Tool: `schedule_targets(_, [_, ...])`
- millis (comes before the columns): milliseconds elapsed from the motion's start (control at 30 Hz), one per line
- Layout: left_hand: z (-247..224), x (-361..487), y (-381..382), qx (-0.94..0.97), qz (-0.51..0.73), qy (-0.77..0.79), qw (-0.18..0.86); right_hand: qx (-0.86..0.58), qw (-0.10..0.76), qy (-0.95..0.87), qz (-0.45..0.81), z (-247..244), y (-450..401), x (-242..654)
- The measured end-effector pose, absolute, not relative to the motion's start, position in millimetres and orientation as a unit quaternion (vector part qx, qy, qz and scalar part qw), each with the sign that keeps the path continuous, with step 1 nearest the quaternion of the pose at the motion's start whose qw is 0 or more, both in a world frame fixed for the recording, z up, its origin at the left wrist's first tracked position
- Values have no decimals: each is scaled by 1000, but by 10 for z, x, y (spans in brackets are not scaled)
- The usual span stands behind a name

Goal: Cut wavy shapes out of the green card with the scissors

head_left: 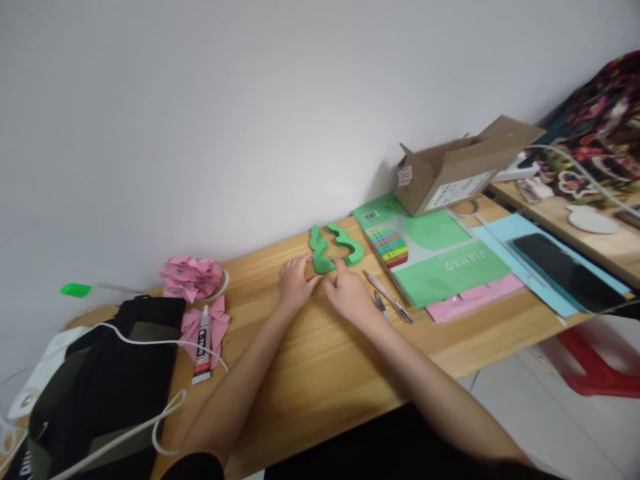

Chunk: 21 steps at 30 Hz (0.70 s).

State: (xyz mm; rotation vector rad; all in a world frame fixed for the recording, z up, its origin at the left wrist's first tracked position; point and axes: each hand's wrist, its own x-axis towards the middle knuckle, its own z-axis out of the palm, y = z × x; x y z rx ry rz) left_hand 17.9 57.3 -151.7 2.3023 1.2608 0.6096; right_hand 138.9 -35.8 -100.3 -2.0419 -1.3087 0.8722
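Two green wavy-edged pieces lie near the wall, apparently stacked or folded paper cut-outs. My left hand (pixel 295 285) is at the lower left edge of the left green piece (pixel 320 253), its fingers bent and its thumb reaching in below. Across from it, my right hand (pixel 344 290) has its fingers curled, with thumb and index finger at the lower end of that same piece. Just right of it is the other green piece (pixel 350 247), which neither hand clearly touches. The contact of the fingertips is small and partly hidden.
A pen (pixel 387 297) and a dark small tool (pixel 381 305) lie beside my right hand. Further right are a green paper pack (pixel 450 267), a cardboard box (pixel 450 170) and a phone (pixel 565 270). Pink folded paper (pixel 193 277), a glue tube (pixel 203 347) and a black cloth item (pixel 125 380) are left.
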Motion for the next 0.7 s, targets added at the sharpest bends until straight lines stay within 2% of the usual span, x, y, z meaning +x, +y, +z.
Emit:
schedule_targets(300, [-1526, 194, 532, 828, 233, 465, 209, -784, 133, -506, 334, -908, 119, 1363])
schedule_targets(700, [-1538, 229, 557, 821, 244, 476, 201, -772, 105, -539, 322, -954, 98, 1410])
